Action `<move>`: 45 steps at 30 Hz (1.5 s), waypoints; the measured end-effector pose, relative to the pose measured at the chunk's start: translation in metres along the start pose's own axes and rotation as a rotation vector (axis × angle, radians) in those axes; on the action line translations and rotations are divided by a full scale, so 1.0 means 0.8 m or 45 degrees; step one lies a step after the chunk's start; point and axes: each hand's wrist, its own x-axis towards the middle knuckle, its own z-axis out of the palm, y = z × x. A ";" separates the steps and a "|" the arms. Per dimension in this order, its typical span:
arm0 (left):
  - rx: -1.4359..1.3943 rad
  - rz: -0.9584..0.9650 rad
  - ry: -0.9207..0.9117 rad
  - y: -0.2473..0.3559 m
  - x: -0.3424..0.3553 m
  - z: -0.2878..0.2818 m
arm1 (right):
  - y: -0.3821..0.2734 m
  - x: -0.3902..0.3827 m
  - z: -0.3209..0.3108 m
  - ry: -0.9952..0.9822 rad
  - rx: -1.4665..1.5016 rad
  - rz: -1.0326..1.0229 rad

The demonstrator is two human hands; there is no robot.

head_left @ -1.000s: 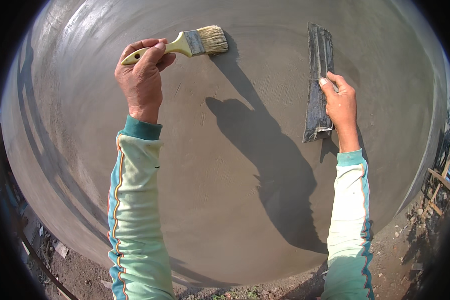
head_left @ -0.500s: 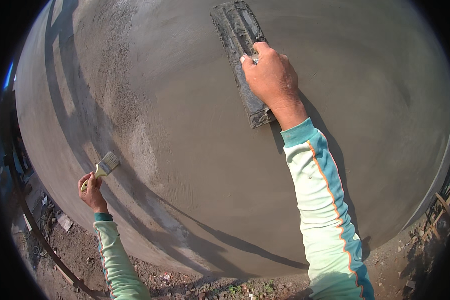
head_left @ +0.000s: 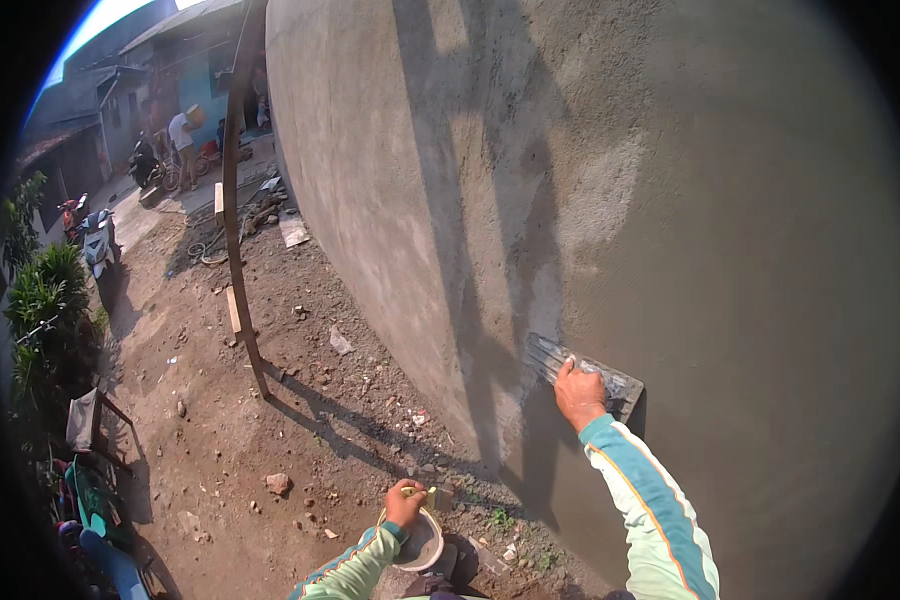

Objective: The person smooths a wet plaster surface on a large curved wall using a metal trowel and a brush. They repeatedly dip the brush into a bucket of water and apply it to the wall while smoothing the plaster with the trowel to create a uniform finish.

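Nearest to us, at the lower edge, we see a pale round bucket [head_left: 440, 551] with grey contents. Our left hand [head_left: 404, 508] is above its rim, fingers closed around the handle of a paintbrush [head_left: 431, 496]; the bristles are too small and dim to make out well. A little farther off, our right hand [head_left: 579, 396] is curled around the grip of a grey plastering trowel [head_left: 621, 386], its blade along the wall [head_left: 770, 290]; we cannot tell whether the whole face touches. The grip itself is mostly hidden under our fingers. Right of the trowel we see smooth, dark plaster; above and to the left the surface is paler and rougher, crossed by long shadows. Beyond the bucket, stony bare ground [head_left: 210, 420] stretches left, with a slim post [head_left: 234, 200] standing near the wall. Past it we find leafy plants [head_left: 45, 310], a parked scooter [head_left: 98, 243] and, farther away, a person [head_left: 182, 138] with a yellowish container [head_left: 196, 116] before low houses.
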 end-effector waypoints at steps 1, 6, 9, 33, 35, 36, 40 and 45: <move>0.101 -0.009 -0.005 -0.016 -0.025 -0.018 | -0.025 -0.074 0.049 -0.173 0.109 -0.020; 0.805 0.073 -0.274 -0.062 -0.136 -0.045 | -0.114 -0.551 0.187 -1.312 0.402 0.281; 1.042 0.077 -0.613 -0.080 -0.185 -0.002 | -0.165 -0.842 0.196 -1.647 0.743 0.674; 1.411 0.256 -2.162 -0.692 -0.788 0.464 | -0.834 -1.413 -0.212 -0.643 1.597 4.267; 1.415 0.511 -2.276 -0.766 -0.781 0.473 | -0.870 -1.382 -0.225 -0.698 1.599 4.263; 1.422 0.492 -2.302 -0.796 -0.777 0.475 | -0.880 -1.367 -0.233 -0.862 1.635 4.318; 1.818 0.576 -2.456 -0.866 -0.771 0.469 | -0.889 -1.328 -0.253 -0.509 1.691 4.417; 1.487 0.524 -2.446 -0.780 -0.764 0.444 | -0.852 -1.358 -0.219 -0.683 1.519 4.217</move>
